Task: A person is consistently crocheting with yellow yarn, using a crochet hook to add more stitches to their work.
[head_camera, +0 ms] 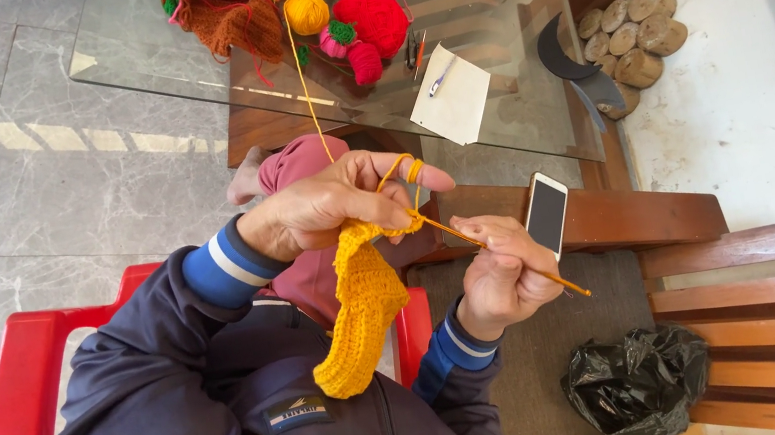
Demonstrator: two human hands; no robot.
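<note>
Your dark jacket sleeves (161,401) fill the near edge while both hands work yellow crochet.

Your left hand (330,205) reaches in from eight o'clock, fingers curled narrow, pinching the top of the yellow crochet piece (360,312), with yarn looped round the outstretched forefinger. Your right hand (502,277), at four o'clock of it, is closed round the crochet hook (505,262), whose tip meets the work just beside the left fingers. The strand runs toward twelve o'clock to a yellow yarn ball (306,13) on the glass table (132,51). The hook's tip is too small to make out; your palms are hidden.
</note>
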